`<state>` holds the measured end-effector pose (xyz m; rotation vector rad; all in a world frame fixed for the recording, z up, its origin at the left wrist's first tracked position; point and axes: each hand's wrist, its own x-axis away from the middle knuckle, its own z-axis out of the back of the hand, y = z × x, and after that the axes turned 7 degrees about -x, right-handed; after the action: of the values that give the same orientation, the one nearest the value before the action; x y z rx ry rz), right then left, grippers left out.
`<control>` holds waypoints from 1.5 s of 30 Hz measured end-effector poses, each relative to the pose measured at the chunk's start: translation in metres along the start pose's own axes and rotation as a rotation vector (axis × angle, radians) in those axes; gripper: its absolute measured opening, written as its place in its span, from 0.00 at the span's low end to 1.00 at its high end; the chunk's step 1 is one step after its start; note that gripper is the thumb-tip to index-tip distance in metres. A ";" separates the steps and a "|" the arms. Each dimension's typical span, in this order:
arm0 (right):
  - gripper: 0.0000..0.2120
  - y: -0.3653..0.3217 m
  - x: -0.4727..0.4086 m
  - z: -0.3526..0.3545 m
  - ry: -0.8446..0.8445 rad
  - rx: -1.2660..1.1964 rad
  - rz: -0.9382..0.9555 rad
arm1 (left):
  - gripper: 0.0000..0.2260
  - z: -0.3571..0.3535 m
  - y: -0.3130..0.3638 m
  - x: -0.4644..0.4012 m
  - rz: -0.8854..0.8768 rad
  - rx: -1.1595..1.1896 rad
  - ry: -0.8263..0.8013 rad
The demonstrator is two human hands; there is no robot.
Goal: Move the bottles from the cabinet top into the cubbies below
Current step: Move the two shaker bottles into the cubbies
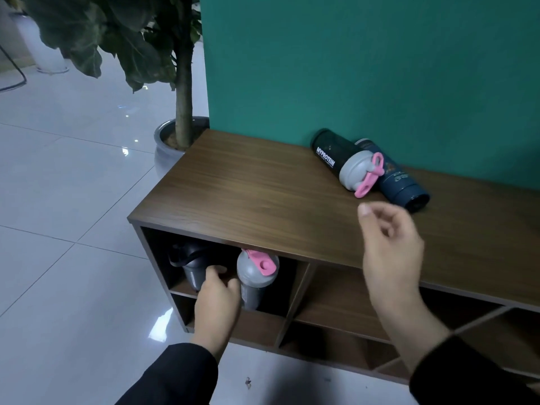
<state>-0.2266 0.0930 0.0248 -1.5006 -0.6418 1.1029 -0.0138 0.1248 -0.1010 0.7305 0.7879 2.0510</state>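
Bottles remaining, a MYPROTEIN shaker (336,154) and a navy bottle (400,182), lie touching on the cabinet top (248,194): light, rigid, prone to roll, best held mid-body. Right hand (391,252) hovers half-curled, empty; left hand (217,299) seemingly rests loosely between two cubby bottles.

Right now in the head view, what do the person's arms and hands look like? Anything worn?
Both hands are bare: no gloves, and no rings or watch that I can see. The left hand and right hand each come out of a long dark sleeve, black or near it, plain with no markings, ending at the wrist: left sleeve, right sleeve. The right hand is motion-blurred, so fine detail there is unclear.
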 end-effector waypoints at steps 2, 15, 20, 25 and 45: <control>0.24 0.008 -0.039 -0.008 0.054 -0.062 -0.188 | 0.09 0.003 0.005 0.004 -0.025 0.001 0.025; 0.43 0.036 -0.135 -0.082 0.188 -0.044 -0.457 | 0.18 0.001 0.018 0.001 -0.104 -0.035 0.046; 0.50 0.044 -0.152 -0.092 0.270 0.067 -0.498 | 0.18 0.000 0.020 0.000 -0.114 -0.041 0.041; 0.52 0.042 -0.154 -0.094 0.230 0.157 -0.529 | 0.14 -0.002 0.019 -0.001 -0.120 -0.056 0.039; 0.41 -0.070 0.033 0.096 -0.279 0.024 0.136 | 0.23 0.012 0.021 0.067 -0.651 0.109 0.202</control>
<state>-0.2868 0.1815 0.0862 -1.3977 -0.7220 1.4354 -0.0494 0.1739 -0.0632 0.2643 1.0910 1.5064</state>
